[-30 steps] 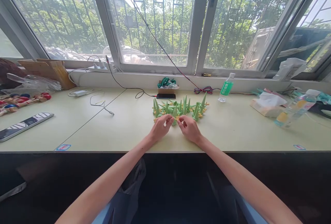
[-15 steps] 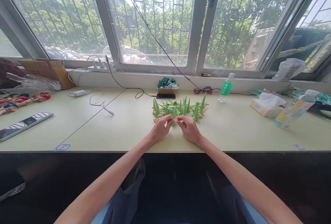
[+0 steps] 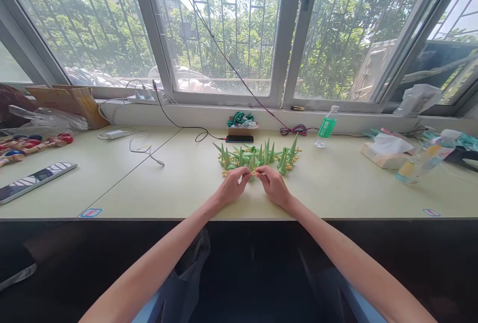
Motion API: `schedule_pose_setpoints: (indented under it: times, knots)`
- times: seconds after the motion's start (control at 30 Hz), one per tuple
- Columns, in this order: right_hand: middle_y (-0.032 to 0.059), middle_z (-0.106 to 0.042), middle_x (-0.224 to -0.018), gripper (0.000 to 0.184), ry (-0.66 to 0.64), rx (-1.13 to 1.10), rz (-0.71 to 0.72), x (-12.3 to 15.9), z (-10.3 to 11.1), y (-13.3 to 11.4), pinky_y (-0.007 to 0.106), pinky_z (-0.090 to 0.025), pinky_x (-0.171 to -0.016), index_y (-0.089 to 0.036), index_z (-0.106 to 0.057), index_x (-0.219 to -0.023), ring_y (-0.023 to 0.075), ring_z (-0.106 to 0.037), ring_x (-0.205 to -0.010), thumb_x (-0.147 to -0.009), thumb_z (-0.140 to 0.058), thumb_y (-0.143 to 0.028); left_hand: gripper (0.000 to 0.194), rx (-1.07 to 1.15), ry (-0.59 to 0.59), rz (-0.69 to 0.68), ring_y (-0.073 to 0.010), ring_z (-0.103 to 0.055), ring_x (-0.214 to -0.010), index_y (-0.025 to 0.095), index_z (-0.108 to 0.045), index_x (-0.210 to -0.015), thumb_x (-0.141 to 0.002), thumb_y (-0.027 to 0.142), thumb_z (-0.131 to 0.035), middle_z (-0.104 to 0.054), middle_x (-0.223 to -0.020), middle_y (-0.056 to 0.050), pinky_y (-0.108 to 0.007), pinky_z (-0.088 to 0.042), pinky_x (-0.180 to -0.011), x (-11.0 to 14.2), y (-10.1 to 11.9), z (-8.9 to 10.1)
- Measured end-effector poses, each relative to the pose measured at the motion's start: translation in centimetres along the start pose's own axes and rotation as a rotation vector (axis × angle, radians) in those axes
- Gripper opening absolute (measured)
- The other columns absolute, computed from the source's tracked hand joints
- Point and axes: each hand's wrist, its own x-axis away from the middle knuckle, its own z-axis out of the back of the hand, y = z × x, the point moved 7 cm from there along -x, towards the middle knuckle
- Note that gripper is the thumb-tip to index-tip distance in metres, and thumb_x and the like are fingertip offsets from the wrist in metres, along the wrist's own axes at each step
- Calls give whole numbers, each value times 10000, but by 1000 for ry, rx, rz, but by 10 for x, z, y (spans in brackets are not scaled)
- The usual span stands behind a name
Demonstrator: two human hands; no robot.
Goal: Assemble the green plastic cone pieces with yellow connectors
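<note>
Near the table's front edge, my left hand [image 3: 234, 183] and my right hand [image 3: 274, 184] come close together, fingertips pinched. Between them stands a small green cone-shaped piece [image 3: 252, 164], pointing upward, with yellow bits at its sides where the fingers grip. The fingers partly cover it. Just beyond the hands spreads a cluster of similar green cone-shaped pieces [image 3: 267, 156] with yellow pegs, some upright and others lying over. A taller stack of green cones [image 3: 292, 149] rises at the right of the cluster.
Behind the cluster lie a black phone [image 3: 239, 139] and a small box [image 3: 242, 130] with green stuff. A water bottle [image 3: 326, 128], tissue box [image 3: 384, 154] and second bottle [image 3: 429, 159] stand to the right. At left are a white cable [image 3: 147, 151] and a large phone [image 3: 35, 182].
A green cone at the cluster's left end now points out further to the left. My hands have hardly moved and stay pinched at the same piece.
</note>
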Motion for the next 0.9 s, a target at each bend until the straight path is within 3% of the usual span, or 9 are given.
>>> schedule_pose_setpoints:
  times: [0.33,0.6,0.73,0.9]
  knots:
    - [65,-661,-957,211,8,8,-18,0,2,0,281,-474,-781,-202,-579,-1019,181,-621,-851,-1012,-396,-307,200,-4,38,-10,-123,-549,-649,182,-585,-819,-967,252,-470,-621,-709,0,-243,-431,-637,-1,4,4]
    - [58,-638,-882,193,90,2,43,-1,5,-1,293,-475,-717,-207,-565,-969,187,-607,-790,-1014,-413,-319,140,-69,195,67,-142,-567,-700,180,-599,-886,-935,303,-553,-626,-777,-14,-275,-453,-681,-2,-12,11]
    - [61,-640,-892,175,91,14,50,-1,5,-1,293,-470,-692,-209,-563,-979,189,-603,-784,-1011,-419,-304,162,-129,156,72,-180,-583,-783,182,-623,-1003,-904,310,-613,-613,-818,-32,-310,-471,-726,-2,-17,6]
    - [57,-636,-880,171,84,29,46,-2,5,-2,293,-461,-687,-206,-564,-969,188,-596,-770,-1007,-423,-295,146,-170,82,55,-194,-582,-803,182,-640,-959,-923,313,-589,-606,-836,-44,-326,-476,-734,-4,-16,-1]
